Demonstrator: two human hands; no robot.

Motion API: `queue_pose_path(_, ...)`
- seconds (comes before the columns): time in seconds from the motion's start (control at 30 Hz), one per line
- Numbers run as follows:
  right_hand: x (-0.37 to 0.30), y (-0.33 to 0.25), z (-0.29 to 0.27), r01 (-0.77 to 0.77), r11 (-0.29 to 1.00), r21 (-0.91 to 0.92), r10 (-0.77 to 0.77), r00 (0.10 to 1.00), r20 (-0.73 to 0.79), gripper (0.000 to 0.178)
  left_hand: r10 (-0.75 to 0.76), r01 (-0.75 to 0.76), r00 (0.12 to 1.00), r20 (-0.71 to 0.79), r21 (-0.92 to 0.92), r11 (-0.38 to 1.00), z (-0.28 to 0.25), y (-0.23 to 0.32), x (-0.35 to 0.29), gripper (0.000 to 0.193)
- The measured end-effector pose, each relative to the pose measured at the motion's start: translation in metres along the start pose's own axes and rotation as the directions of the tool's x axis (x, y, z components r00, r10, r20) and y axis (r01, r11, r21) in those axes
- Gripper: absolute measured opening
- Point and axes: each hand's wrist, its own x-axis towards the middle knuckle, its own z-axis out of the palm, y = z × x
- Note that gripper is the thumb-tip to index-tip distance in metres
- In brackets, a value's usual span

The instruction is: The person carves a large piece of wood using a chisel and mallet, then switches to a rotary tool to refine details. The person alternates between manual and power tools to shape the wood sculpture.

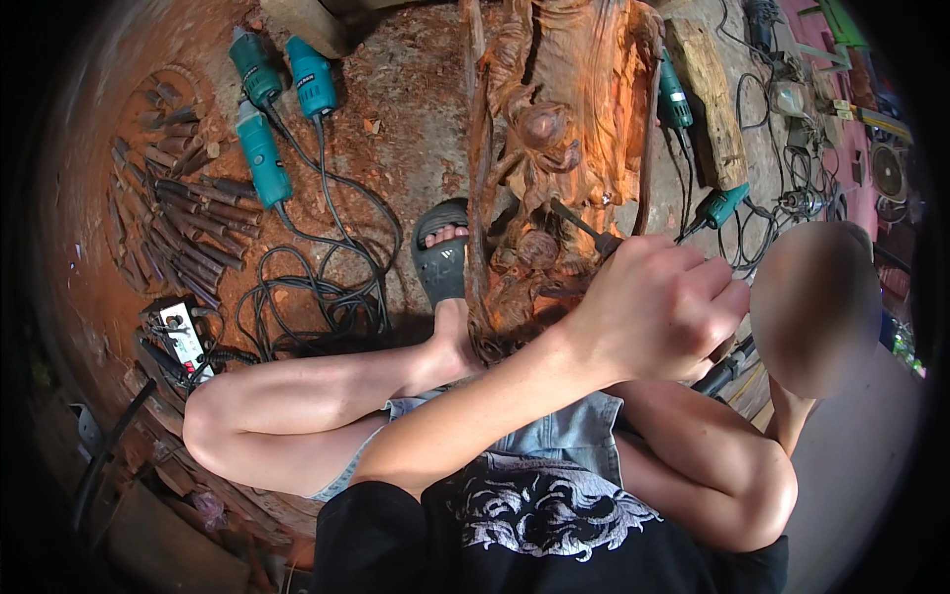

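My left hand (665, 309) is closed in a fist around a dark, slim chisel (586, 230). Its tip points up and left, against or just above a reddish-brown wood carving (592, 109). Rounded knobs and swirling grooves cover the carving, which lies in front of me between my legs. I cannot make out my right hand; no fingers of it show. A large blurred oval (816, 309) stands right of my left hand, a skin-toned strip below it; what it is I cannot tell.
Several teal power tools (262, 156) with tangled black cords lie to the left, beside a fan of many chisels (188, 223). A white power strip (184, 342) sits by my left knee. On the right are another teal tool (724, 205), a rough log (708, 104) and more cords.
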Motion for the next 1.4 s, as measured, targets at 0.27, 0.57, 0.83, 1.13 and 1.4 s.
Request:
queue_pose_path(0.27, 0.007, -0.003, 0.009, 0.251, 0.968, 0.021, -0.251, 0.968, 0.018, 0.044, 0.053, -0.045, 0.997, 0.059, -0.122, 0.992, -0.023, -0.01, -0.003, 0.02)
queue_pose_path(0.57, 0.012, -0.03, 0.012, 0.437, 0.889, -0.139, -0.441, 0.898, 0.002, 0.035, 0.095, -0.084, 0.983, 0.156, -0.077, 0.993, -0.019, -0.013, -0.005, 0.023)
queue_pose_path(0.83, 0.004, -0.039, 0.018, 0.483, 0.864, -0.141, -0.481, 0.876, 0.05, 0.045, 0.16, -0.156, 0.96, 0.23, -0.038, 0.987, -0.014, -0.016, -0.012, 0.022)
queue_pose_path(1.13, -0.028, -0.076, 0.041, 0.534, 0.844, -0.049, -0.526, 0.843, 0.118, 0.046, 0.19, -0.197, 0.936, 0.296, -0.006, 0.98, -0.012, -0.018, -0.023, 0.021)
queue_pose_path(1.4, -0.02, -0.078, 0.035, 0.491, 0.871, -0.032, -0.483, 0.866, 0.133, 0.047, 0.229, -0.235, 0.971, 0.073, 0.085, 0.968, -0.011, -0.004, -0.032, 0.023)
